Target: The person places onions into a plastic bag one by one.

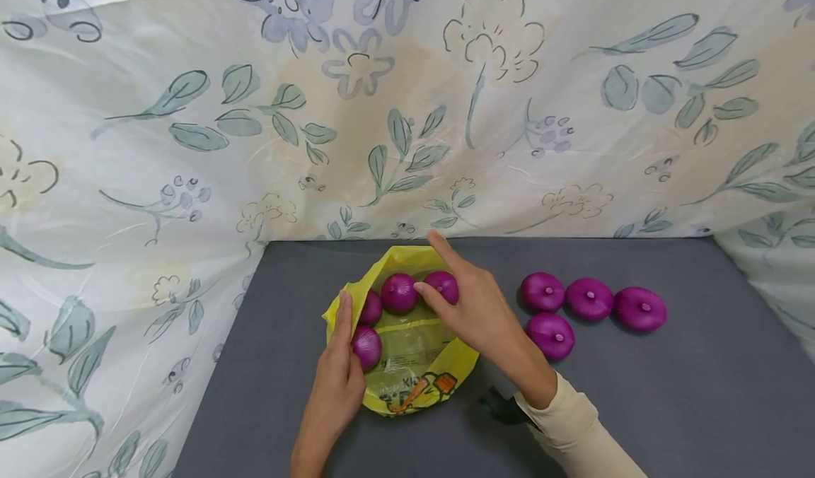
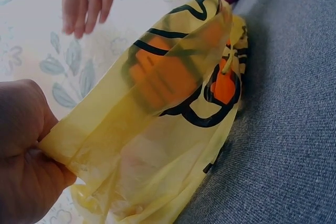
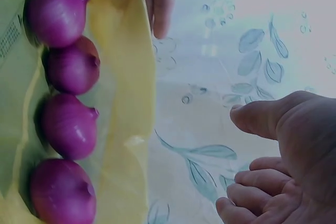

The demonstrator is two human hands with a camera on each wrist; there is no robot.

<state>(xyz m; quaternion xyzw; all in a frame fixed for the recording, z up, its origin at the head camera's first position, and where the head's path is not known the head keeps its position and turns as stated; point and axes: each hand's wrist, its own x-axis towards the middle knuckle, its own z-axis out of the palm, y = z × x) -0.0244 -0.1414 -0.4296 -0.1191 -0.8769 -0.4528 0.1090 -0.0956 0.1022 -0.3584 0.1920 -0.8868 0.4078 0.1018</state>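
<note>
A yellow plastic bag (image 1: 407, 400) with a printed cartoon lies with its mouth spread wide. Inside, several purple onions (image 1: 399, 293) line its far and left sides; the right wrist view shows these onions (image 3: 70, 127) in a row beside the yellow bag wall (image 3: 126, 103). My left hand (image 1: 340, 386) grips the bag's left rim, and the left wrist view shows thumb and fingers of this hand (image 2: 26, 156) pinching the plastic. Over the right part of the bag is my right hand (image 1: 477, 308), thumb and fingers spread, empty. The palm of the right hand (image 3: 283, 166) shows bare.
Right of the bag, several more purple onions (image 1: 590, 299) lie close together on the dark grey tabletop (image 1: 637, 407). A flower-printed cloth (image 1: 395, 167) hangs behind the table and along its sides. A black device (image 1: 503, 406) is at my right wrist, below the beige sleeve (image 1: 573, 421).
</note>
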